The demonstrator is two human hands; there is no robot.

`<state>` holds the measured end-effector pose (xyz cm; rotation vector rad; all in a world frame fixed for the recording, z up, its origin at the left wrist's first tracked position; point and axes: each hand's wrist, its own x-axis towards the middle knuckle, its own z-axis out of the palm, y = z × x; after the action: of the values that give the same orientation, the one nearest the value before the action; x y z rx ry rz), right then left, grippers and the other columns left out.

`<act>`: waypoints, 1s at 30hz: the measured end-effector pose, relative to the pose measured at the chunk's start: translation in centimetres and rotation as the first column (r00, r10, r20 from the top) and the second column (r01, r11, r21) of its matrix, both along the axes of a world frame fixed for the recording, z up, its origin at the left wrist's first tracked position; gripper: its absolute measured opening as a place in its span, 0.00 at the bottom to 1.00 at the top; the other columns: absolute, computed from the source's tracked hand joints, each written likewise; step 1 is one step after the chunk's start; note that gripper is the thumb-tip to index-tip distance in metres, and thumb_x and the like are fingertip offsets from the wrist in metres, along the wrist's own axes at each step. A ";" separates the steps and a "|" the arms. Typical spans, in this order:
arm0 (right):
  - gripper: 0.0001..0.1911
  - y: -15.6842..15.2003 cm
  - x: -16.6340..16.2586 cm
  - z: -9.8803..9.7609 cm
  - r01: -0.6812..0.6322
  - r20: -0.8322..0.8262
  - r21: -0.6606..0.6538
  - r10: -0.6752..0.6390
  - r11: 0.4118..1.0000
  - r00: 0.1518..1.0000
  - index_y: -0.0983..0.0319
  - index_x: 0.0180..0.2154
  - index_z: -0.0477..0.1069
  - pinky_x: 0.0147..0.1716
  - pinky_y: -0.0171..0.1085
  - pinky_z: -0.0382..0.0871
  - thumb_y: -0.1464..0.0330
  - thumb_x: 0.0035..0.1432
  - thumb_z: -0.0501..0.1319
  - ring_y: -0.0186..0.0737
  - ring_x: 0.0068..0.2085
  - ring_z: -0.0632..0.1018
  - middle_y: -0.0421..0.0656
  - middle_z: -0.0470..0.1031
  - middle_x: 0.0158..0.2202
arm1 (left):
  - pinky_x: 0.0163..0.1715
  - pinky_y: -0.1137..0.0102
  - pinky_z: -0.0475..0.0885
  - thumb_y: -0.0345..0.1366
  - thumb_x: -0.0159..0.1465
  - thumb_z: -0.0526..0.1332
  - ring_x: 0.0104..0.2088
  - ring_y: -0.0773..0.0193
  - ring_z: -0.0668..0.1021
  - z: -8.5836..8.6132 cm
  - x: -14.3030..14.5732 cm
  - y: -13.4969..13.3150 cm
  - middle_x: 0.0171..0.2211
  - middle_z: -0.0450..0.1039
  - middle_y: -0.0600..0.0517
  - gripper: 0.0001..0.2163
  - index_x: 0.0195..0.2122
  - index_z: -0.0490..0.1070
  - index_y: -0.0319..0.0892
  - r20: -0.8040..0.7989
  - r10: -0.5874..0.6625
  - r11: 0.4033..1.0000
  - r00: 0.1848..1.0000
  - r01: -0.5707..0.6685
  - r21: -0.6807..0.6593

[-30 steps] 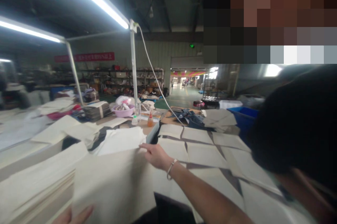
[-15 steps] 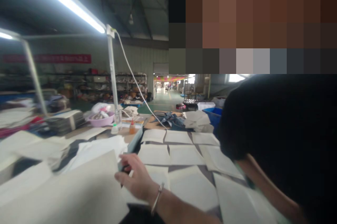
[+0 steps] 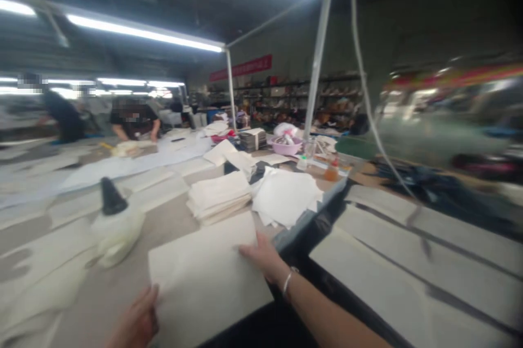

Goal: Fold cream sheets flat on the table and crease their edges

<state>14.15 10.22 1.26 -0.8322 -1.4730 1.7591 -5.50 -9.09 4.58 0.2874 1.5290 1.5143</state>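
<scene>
Lower centre of frame: sheet [image 3: 208, 277], left edge grasped by fingers of our left hand [image 3: 141, 312], right edge by those of our right hand [image 3: 267, 261]. Possible faults, we judge: crease, from uneven pull; bottle [image 3: 120, 234] at left toppled, from wide swing; stack [image 3: 220, 195] above nudged askew.

A smooth, off-white, roughly rectangular sheet [image 3: 206, 274] is spanning the gap between the left hand [image 3: 141, 310], which is touching its left edge, and the right hand [image 3: 265, 256], whose thumb is lying over its right side; it is looking flat and is covering the counter's [image 3: 157, 223] near part, resting or raised being unclear
</scene>
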 end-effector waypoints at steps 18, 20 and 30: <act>0.24 0.3 -6.4 -5.0 -0.124 -0.054 -0.101 0.120 0.987 0.991 0.65 0.43 0.70 0.40 0.47 0.72 0.60 0.46 0.67 0.53 0.42 0.77 0.49 0.77 0.40 | 0.38 0.64 0.75 0.38 0.53 0.67 0.38 0.54 0.79 -6.0 -5.9 0.9 0.41 0.77 0.45 0.25 0.53 0.66 0.41 0.082 0.093 0.986 0.992 -0.104 0.132; 0.23 0.3 -6.7 -5.3 -0.103 -0.043 -0.081 0.099 0.991 0.994 0.64 0.43 0.71 0.40 0.47 0.72 0.60 0.46 0.67 0.53 0.42 0.77 0.50 0.77 0.41 | 0.38 0.64 0.75 0.38 0.53 0.67 0.39 0.54 0.79 -6.1 -6.0 0.8 0.42 0.76 0.45 0.25 0.53 0.66 0.41 0.050 0.111 0.984 0.993 -0.117 0.135; 0.20 -0.5 -7.0 -3.9 -0.091 -0.052 -0.060 0.088 0.994 0.995 0.59 0.43 0.72 0.43 0.51 0.68 0.61 0.47 0.65 0.54 0.43 0.76 0.57 0.74 0.44 | 0.39 0.64 0.75 0.38 0.53 0.67 0.41 0.52 0.78 -5.4 -6.1 0.0 0.41 0.77 0.44 0.24 0.50 0.68 0.39 0.093 0.124 0.978 0.988 -0.137 0.155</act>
<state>7.11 9.76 -2.61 -0.7590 -1.4493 1.8868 -11.63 -9.09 -0.82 0.2172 1.3856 1.7363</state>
